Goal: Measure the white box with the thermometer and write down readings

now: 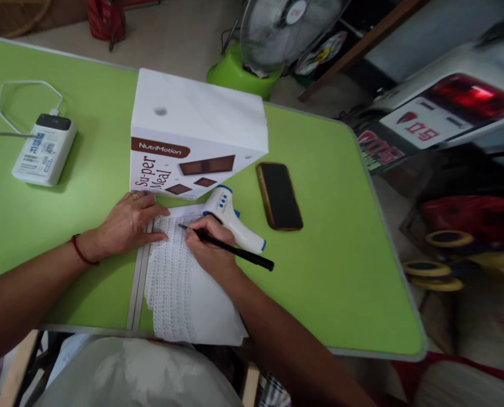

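My right hand (pixel 212 243) is closed around a black pen (pixel 243 254), its tip over the upper part of a written sheet of paper (pixel 173 288). Rows of small handwriting cover the sheet's left side; the right side is blank. With fingers spread, my left hand (pixel 130 223) lies at the sheet's upper left edge, thumb and forefinger touching the paper. Just beyond my right hand lies a white and blue infrared thermometer (pixel 230 217). Behind the paper stands a white NutriMotion box (pixel 196 135), close to my left fingertips.
A phone (pixel 280 196) lies on the green table (pixel 336 271) to the right. At the left is a white power bank (pixel 46 150) with cables. Past the table are a fan (pixel 289 28), a motorbike's rear (pixel 455 107) and yellow-rimmed stools (pixel 438 271).
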The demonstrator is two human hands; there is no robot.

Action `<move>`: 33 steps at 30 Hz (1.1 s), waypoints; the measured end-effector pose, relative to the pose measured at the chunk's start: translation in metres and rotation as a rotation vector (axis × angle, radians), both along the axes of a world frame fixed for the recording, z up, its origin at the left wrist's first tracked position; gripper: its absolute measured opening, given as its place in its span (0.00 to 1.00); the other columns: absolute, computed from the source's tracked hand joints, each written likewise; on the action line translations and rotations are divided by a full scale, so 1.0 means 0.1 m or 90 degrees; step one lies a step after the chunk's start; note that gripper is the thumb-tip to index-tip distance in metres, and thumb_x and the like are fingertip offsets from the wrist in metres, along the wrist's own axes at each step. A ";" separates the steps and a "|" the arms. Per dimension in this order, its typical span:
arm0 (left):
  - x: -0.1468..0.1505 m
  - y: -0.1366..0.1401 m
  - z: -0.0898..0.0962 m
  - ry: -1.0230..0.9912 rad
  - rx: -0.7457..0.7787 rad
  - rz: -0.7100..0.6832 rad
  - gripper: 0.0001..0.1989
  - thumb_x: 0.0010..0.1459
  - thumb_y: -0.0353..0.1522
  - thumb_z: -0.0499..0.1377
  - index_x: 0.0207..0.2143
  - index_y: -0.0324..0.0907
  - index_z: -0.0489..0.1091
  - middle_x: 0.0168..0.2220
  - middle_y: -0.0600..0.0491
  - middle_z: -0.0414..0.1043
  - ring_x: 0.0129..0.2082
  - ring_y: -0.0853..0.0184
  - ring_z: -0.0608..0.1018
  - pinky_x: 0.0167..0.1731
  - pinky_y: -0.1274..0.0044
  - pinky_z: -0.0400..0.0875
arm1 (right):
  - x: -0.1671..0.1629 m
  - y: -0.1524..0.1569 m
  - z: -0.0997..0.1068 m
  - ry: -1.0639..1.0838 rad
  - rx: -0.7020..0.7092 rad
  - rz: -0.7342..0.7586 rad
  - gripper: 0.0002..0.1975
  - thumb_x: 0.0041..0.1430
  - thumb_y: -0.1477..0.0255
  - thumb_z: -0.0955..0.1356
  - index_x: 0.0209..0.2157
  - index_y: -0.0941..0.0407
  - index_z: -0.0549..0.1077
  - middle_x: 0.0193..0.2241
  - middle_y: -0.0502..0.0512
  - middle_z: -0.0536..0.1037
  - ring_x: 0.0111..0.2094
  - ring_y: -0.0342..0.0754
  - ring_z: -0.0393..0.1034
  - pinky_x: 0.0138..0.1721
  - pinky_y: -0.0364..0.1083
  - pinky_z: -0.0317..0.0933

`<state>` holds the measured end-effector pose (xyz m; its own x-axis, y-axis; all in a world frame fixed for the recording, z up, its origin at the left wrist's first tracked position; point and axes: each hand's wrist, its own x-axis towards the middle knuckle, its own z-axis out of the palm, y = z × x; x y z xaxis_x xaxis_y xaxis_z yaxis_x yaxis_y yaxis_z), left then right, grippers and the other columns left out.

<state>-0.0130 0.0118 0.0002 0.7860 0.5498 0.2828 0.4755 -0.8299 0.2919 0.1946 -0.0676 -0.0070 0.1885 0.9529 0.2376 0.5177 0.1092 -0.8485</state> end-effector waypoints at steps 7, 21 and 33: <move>-0.01 0.01 0.00 -0.017 0.019 -0.002 0.22 0.58 0.45 0.71 0.47 0.40 0.76 0.37 0.49 0.76 0.38 0.57 0.79 0.40 0.68 0.71 | 0.00 0.00 -0.01 0.026 0.002 -0.005 0.03 0.50 0.73 0.67 0.24 0.52 0.68 0.19 0.44 0.71 0.21 0.42 0.65 0.25 0.43 0.63; -0.01 0.01 0.00 -0.009 0.012 -0.001 0.21 0.60 0.45 0.70 0.48 0.40 0.76 0.38 0.49 0.77 0.39 0.57 0.79 0.42 0.68 0.71 | 0.03 0.01 -0.04 0.030 0.007 -0.026 0.05 0.48 0.73 0.66 0.22 0.51 0.66 0.16 0.42 0.68 0.19 0.41 0.62 0.22 0.43 0.60; 0.00 0.00 0.01 -0.005 0.003 -0.001 0.21 0.60 0.44 0.70 0.48 0.40 0.76 0.39 0.48 0.77 0.40 0.56 0.78 0.42 0.68 0.71 | 0.01 0.01 -0.02 0.003 0.017 0.033 0.04 0.51 0.72 0.67 0.24 0.51 0.70 0.20 0.45 0.74 0.21 0.42 0.65 0.25 0.44 0.64</move>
<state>-0.0133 0.0121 0.0009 0.7842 0.5477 0.2916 0.4726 -0.8317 0.2914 0.1951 -0.0670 -0.0093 0.1405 0.9547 0.2623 0.5070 0.1582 -0.8473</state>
